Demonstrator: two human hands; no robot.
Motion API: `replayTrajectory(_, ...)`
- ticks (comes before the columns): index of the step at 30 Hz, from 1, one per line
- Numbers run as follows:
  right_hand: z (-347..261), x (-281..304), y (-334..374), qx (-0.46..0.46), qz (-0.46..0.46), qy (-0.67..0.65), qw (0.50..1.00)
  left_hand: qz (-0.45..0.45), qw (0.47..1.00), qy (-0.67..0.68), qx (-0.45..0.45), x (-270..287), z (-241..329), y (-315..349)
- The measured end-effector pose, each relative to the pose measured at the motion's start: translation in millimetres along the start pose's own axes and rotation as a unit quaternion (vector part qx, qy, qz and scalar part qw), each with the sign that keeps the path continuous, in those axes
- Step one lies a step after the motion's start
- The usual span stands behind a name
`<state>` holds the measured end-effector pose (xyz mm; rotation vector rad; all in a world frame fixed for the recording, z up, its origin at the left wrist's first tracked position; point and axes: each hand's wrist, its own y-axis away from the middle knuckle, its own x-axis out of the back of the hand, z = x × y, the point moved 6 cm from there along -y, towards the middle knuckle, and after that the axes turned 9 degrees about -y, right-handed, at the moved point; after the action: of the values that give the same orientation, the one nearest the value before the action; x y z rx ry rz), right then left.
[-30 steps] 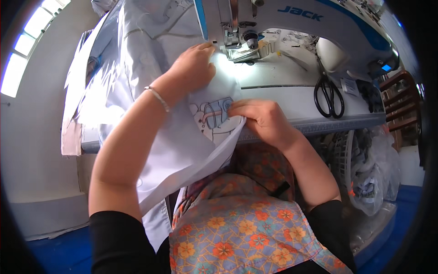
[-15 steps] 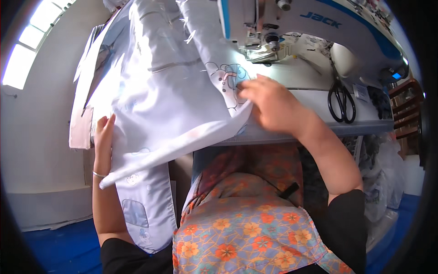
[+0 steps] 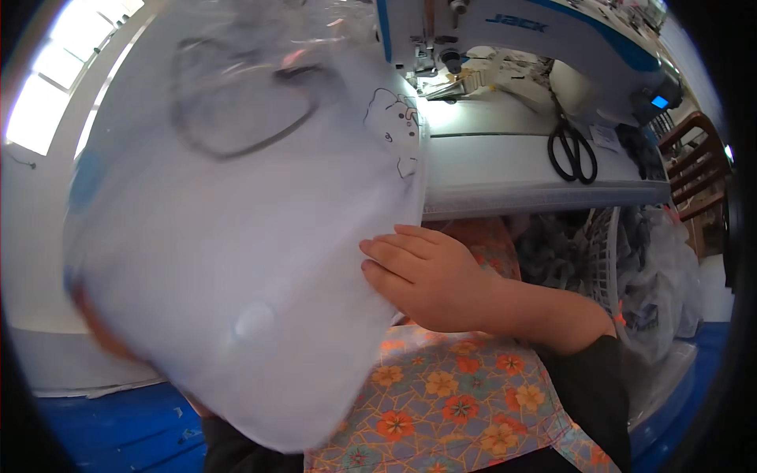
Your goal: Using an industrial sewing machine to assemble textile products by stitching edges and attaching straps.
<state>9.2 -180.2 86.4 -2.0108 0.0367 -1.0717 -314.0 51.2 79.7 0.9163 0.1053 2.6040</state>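
— Where it fills the left, what is the item?
— White fabric (image 3: 236, 260), blurred, held up; left hand hidden, grip unknowable.
— Rightward?
— Right hand (image 3: 430, 276), fingers curled on the fabric's edge; sewing machine (image 3: 512, 39); black scissors (image 3: 573, 151).

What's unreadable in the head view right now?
- Left hand: hidden behind the lifted white cloth, which fills the left of the head view.
- Cloth: motion-blurred, so folds and edges are unclear.
- Right hand: fingertips meet the cloth edge; grip unclear.
- Needle area of the sewing machine: too small and glared.
- Scissors: clear.
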Motion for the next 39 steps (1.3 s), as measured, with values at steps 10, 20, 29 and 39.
replayTrajectory(10, -23, 1, 45, 0.058, 0.056, -0.138, 0.987, -0.187, 0.942, -0.271, -0.057, -63, 51, 125)
replayTrajectory(20, -10, 13, 78, -0.093, -0.012, -0.209, 0.973, -0.392, 0.729, -0.336, -0.450, -155, 240, 142)
replayTrajectory(29, 2, 5, 95, -0.155, -0.038, -0.226, 0.961, -0.190, 0.705, -0.572, -0.374, -315, 195, -38)
replayTrajectory(39, 56, -7, 103, -0.186, 0.041, -0.244, 0.951, -0.144, 0.652, -0.603, -0.437, -323, 224, -76)
